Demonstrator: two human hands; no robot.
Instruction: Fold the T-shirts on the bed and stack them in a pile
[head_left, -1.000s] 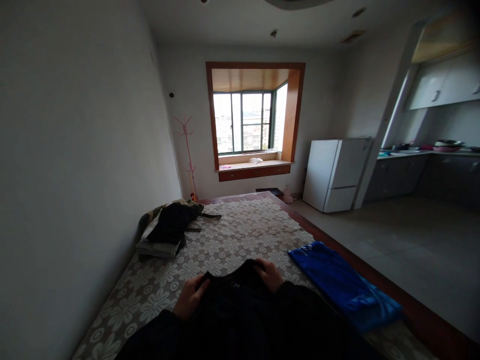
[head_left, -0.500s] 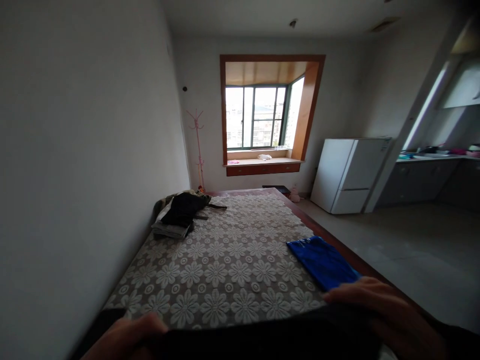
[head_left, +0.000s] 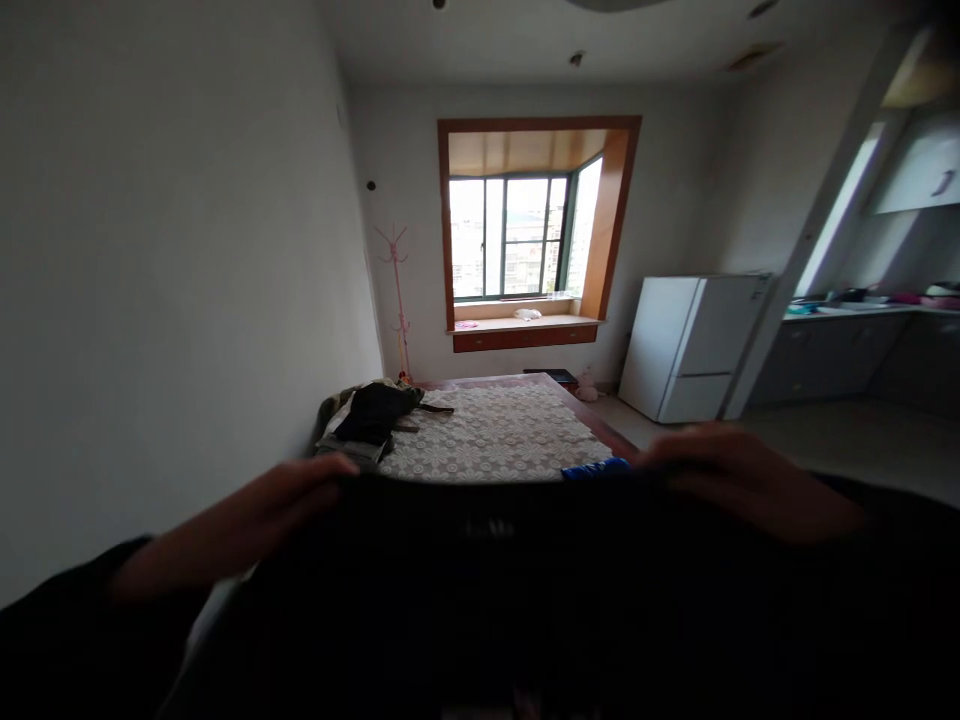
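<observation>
I hold a black garment (head_left: 487, 590) stretched wide in front of me, and it fills the lower half of the view. My left hand (head_left: 247, 525) grips its top edge at the left, fingers closed over the cloth. My right hand (head_left: 750, 480) grips the top edge at the right in the same way. Behind the garment lies the bed with a floral lace cover (head_left: 495, 435). A sliver of folded blue cloth (head_left: 596, 467) shows just above the garment's edge, near my right hand.
A pile of dark and grey clothes (head_left: 367, 420) sits on the bed's far left by the wall. Beyond the bed are a pink coat stand (head_left: 396, 300), a bay window (head_left: 517, 240), a white fridge (head_left: 694, 345) and a kitchen counter (head_left: 862, 320) at right.
Both hands have lifted the black garment up and spread it wide. It now covers most of the bed and the blue cloth, which were in plain view before.
</observation>
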